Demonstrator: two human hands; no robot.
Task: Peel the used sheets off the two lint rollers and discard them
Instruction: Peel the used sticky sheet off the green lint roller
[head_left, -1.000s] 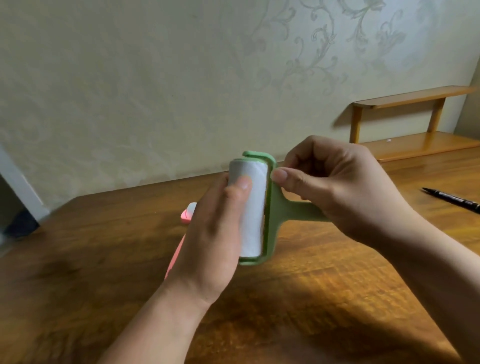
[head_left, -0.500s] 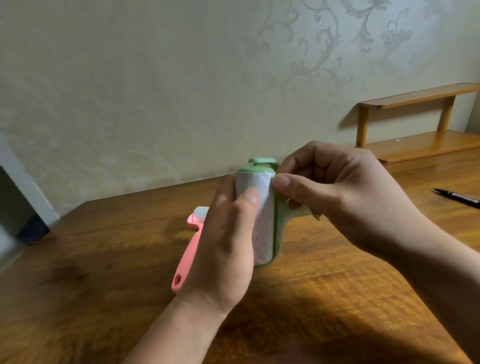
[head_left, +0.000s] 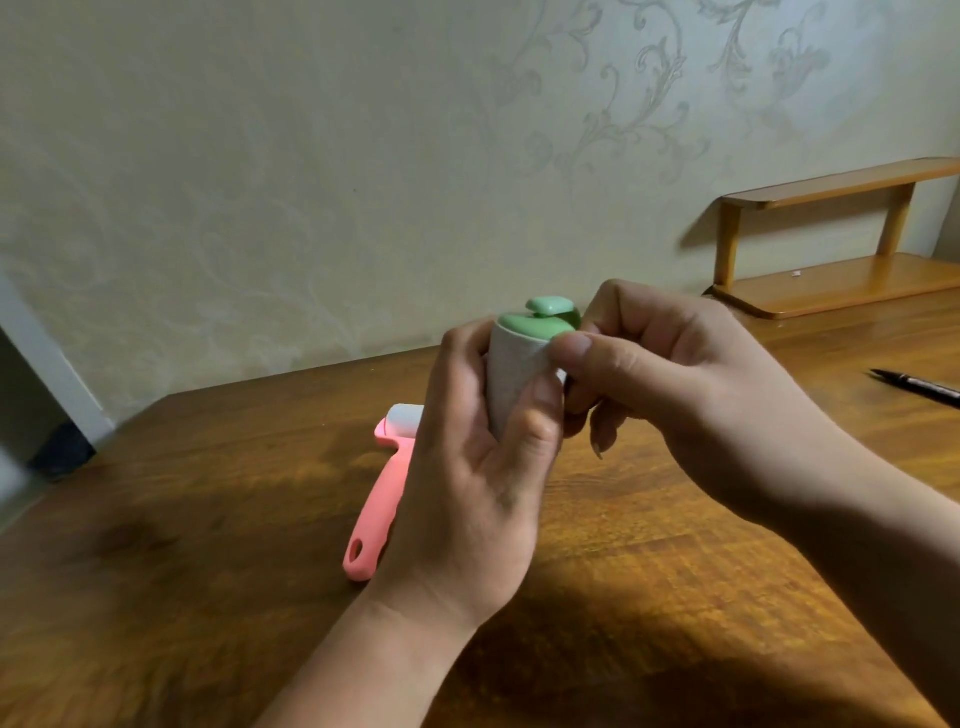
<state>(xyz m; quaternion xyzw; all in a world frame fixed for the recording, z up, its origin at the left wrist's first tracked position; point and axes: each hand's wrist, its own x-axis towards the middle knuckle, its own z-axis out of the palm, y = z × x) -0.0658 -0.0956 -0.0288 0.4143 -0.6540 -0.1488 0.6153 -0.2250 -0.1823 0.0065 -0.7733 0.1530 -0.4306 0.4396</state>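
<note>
I hold the green lint roller (head_left: 540, 321) upright above the table, its white sticky roll (head_left: 511, 374) wrapped by my left hand (head_left: 478, 483). My right hand (head_left: 670, 384) is beside the roll, thumb and fingers pinching at the sheet's edge near the top. The roller's green handle is hidden behind my right hand. The pink lint roller (head_left: 382, 493) lies on the table behind my left hand, handle toward me, its white roll partly hidden.
The wooden table (head_left: 675, 597) runs to the wall. A low wooden shelf (head_left: 831, 234) stands at the back right. A black pen (head_left: 919, 387) lies at the right edge. The table's left corner drops to the floor.
The green roller has turned so its top end faces me and its handle has gone behind my right hand. My right thumb moved onto the roll's sheet edge.
</note>
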